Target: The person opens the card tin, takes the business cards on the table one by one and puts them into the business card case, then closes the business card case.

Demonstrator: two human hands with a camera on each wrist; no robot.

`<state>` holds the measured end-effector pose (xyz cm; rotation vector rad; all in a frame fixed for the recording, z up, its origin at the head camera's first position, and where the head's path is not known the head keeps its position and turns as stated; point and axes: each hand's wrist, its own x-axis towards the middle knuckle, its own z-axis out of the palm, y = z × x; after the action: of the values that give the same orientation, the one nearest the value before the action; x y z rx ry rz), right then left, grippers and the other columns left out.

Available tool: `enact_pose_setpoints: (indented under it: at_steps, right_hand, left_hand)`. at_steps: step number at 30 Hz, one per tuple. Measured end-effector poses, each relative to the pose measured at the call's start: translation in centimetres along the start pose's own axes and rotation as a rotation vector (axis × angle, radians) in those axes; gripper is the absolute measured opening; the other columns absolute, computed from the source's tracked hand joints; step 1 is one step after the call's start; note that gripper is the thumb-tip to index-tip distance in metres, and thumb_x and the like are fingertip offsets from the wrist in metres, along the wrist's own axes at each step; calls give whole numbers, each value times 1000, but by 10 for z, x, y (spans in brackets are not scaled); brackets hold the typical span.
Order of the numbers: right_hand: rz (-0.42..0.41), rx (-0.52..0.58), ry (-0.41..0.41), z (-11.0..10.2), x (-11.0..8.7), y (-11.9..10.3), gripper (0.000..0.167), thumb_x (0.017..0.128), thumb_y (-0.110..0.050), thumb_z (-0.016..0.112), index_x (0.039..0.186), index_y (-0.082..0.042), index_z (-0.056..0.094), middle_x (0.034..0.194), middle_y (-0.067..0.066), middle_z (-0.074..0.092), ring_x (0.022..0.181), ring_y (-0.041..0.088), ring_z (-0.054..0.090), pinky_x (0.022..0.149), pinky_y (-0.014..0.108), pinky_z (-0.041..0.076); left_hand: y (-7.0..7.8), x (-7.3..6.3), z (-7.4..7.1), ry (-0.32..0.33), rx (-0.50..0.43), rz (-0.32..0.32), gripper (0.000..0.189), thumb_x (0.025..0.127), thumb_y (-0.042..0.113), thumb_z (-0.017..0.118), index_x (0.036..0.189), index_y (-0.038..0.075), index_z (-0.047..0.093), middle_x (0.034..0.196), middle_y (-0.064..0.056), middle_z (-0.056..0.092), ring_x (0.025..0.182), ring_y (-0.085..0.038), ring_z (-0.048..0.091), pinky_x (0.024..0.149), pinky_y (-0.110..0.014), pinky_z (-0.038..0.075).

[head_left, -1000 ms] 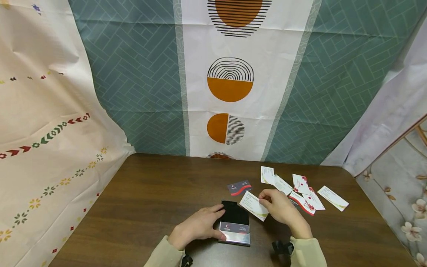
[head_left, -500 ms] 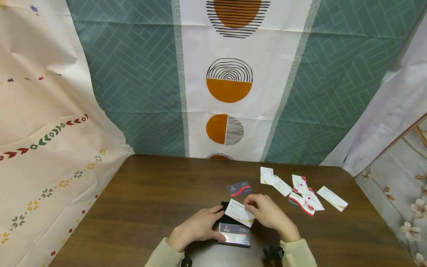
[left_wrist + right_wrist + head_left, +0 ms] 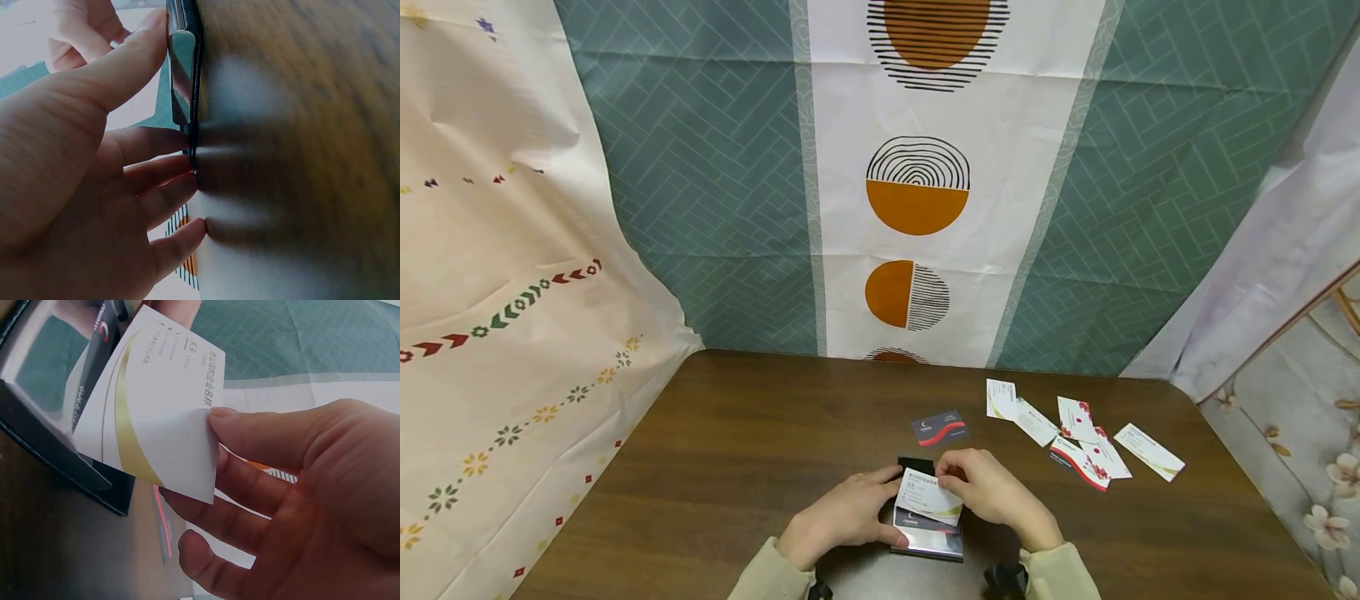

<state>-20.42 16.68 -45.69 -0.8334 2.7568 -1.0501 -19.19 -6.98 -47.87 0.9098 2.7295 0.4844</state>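
Note:
My right hand (image 3: 996, 493) pinches a white business card (image 3: 927, 500) with a gold-green curve, thumb on its face and fingers behind. The card is tilted over a black business card holder (image 3: 927, 546), its lower edge at a dark card (image 3: 912, 519) inside. The holder's lid (image 3: 916, 465) is laid back, partly covered by the white card. My left hand (image 3: 848, 515) rests along the holder's left side. In the left wrist view its thumb (image 3: 140, 56) presses the metal front, while the other fingers stretch towards the lid and tabletop.
A dark card (image 3: 940, 428) with a red stripe lies beyond the holder. Several more cards are spread at the right, including a separate white card (image 3: 1150, 452) and an overlapping one with red flowers (image 3: 1105, 454). Patterned cloth (image 3: 917, 250) hangs behind the brown table (image 3: 760, 417).
My right hand has carried the white card leftward, from beside the holder to over its lid and pocket, and lowered it towards the dark card. My left hand has stayed at the holder.

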Motion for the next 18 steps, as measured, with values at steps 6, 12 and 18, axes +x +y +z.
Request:
enact_pose_setpoints:
  at_steps: [6,12,18]
  right_hand:
    - [-9,-8,-15,6,1,2,16,89,-4,69,79,-16,65,69,-12,55,62,2,48,54,23,42]
    - [-7,-18,-31,10,2,2,15,86,-5,71,78,-17,67,70,-13,56,64,2,49,55,24,43]
    - [3,-5,-58,13,1,2,16,83,-4,73,75,-17,69,67,-14,55,62,1,49,54,23,43]
  left_hand:
    - [0,-1,1,-4,13,1,85,75,61,74,144,15,52,151,-7,42,132,-25,45,107,-41,38]
    - [1,-1,0,1,12,-5,85,75,61,74,142,11,53,150,-6,43,131,-27,46,106,-42,39]
    - [2,-1,-2,-8,23,-3,88,76,62,73,142,9,52,150,-6,43,132,-25,45,106,-41,39]
